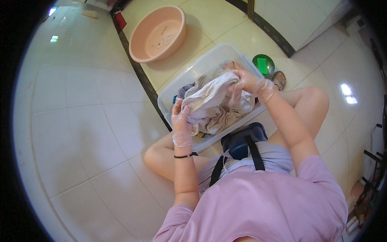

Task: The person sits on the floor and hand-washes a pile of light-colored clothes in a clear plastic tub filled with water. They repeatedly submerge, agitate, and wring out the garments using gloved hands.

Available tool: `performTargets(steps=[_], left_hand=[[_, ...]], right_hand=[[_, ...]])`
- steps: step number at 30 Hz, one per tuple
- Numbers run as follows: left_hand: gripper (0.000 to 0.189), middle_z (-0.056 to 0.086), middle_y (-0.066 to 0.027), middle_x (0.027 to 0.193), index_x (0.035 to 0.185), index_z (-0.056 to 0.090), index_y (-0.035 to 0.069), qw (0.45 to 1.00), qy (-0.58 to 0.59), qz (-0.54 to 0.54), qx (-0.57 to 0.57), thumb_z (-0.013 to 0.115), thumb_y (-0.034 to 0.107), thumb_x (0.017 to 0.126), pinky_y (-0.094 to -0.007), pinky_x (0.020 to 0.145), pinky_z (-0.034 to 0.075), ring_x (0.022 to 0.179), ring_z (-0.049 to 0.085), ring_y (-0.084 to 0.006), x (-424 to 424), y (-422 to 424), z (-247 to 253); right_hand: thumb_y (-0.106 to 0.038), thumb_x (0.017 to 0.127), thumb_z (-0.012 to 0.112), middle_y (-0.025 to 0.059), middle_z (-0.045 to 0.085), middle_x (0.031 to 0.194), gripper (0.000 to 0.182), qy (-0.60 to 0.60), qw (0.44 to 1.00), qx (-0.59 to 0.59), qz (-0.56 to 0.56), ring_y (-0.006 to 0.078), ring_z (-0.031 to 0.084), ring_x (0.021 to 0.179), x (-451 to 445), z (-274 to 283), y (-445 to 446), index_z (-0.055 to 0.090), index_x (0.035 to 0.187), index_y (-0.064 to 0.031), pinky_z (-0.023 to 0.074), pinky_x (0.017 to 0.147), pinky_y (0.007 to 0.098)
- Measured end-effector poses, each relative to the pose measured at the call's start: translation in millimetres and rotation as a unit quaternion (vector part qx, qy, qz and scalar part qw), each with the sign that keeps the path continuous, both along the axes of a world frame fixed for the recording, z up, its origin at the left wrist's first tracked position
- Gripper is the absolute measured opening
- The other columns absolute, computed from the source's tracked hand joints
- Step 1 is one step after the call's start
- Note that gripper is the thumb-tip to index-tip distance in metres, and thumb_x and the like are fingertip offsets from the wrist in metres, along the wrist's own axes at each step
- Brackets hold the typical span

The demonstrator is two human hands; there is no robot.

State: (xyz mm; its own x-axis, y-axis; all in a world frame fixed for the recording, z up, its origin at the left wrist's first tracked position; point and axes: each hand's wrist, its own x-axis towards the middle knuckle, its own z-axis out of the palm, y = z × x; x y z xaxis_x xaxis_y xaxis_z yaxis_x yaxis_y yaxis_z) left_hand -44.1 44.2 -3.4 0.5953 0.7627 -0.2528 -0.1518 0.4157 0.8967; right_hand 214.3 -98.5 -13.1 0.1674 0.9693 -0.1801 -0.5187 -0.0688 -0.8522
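Note:
Both my hands wear thin clear plastic gloves. A white cloth [208, 92] stretches between them, over a clear plastic tub [205, 57]. My left hand [180, 116] grips its lower left end near the tub's near left wall. At the upper right end, my right hand [246, 83] pinches the cloth between thumb and fingers. Beneath it, a heap of crumpled fabric fills much of the tub, with beige cloth [222, 121] toward the near side and a bluish patterned piece [186, 89] at the left. The cloth hides part of the heap.
A pink plastic basin [157, 34] with an elephant drawing stands beyond the tub. Right of the tub, a green bar of soap [262, 65] lies in a round green dish [271, 65], near my sandalled foot [278, 80]. A dark blue object [242, 142] with black straps sits between my legs.

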Motion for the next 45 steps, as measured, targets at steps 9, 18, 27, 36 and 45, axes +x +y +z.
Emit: performTargets(steps=[9,18,27,36,45], left_hand=[[0.039,0.054,-0.0051,0.107,0.117,0.051,0.002,0.998,-0.006,-0.067,-0.005,0.063,0.007,0.081,-0.0269,0.087,0.043,0.095,0.053,-0.0129,2,23,99],[0.060,0.057,-0.0076,0.111,0.122,0.050,0.000,0.883,0.244,-0.387,0.105,0.075,0.020,0.072,-0.0284,0.077,0.048,0.093,0.056,-0.0125,1,37,128],[0.050,0.053,-0.0130,0.126,0.133,0.040,0.002,0.935,0.131,-0.156,-0.289,0.046,0.035,0.095,-0.0373,0.097,0.043,0.113,0.054,-0.0251,-15,-6,12],[0.055,0.047,-0.0131,0.132,0.134,0.036,-0.001,0.976,0.124,-0.135,-0.120,0.039,0.039,0.097,-0.0393,0.101,0.038,0.120,0.046,-0.0242,-4,7,67],[0.060,0.045,-0.0121,0.134,0.136,0.034,0.000,0.995,0.069,-0.037,-0.059,0.040,0.043,0.096,-0.0394,0.104,0.035,0.122,0.044,-0.0248,-14,26,115]], right_hand=[[-0.009,0.075,0.069,0.0007,0.059,0.084,0.020,-0.047,0.996,0.079,0.015,0.0087,0.057,0.079,37,125,18,0.058,0.091,-0.0057,0.0456,0.074,0.0215],[-0.001,0.068,0.063,0.0035,0.059,0.081,0.016,-0.306,0.948,0.070,0.045,0.0134,0.057,0.075,56,163,34,0.059,0.083,-0.0033,0.0461,0.072,0.0251],[-0.034,0.078,0.063,0.0223,0.058,0.109,0.036,-0.498,0.819,-0.275,-0.076,0.0377,0.054,0.104,-2,-30,53,0.063,0.103,-0.0087,0.0428,0.090,0.0423],[-0.036,0.073,0.065,0.0205,0.035,0.140,0.065,-0.640,0.704,-0.292,0.097,0.0353,0.039,0.126,-14,-86,36,0.048,0.128,-0.0068,0.0371,0.099,0.0430],[-0.041,0.087,0.053,0.0132,0.026,0.147,0.073,0.015,0.984,-0.027,0.174,0.0294,0.022,0.136,-20,-117,78,0.020,0.145,-0.0104,0.0199,0.112,0.0396]])
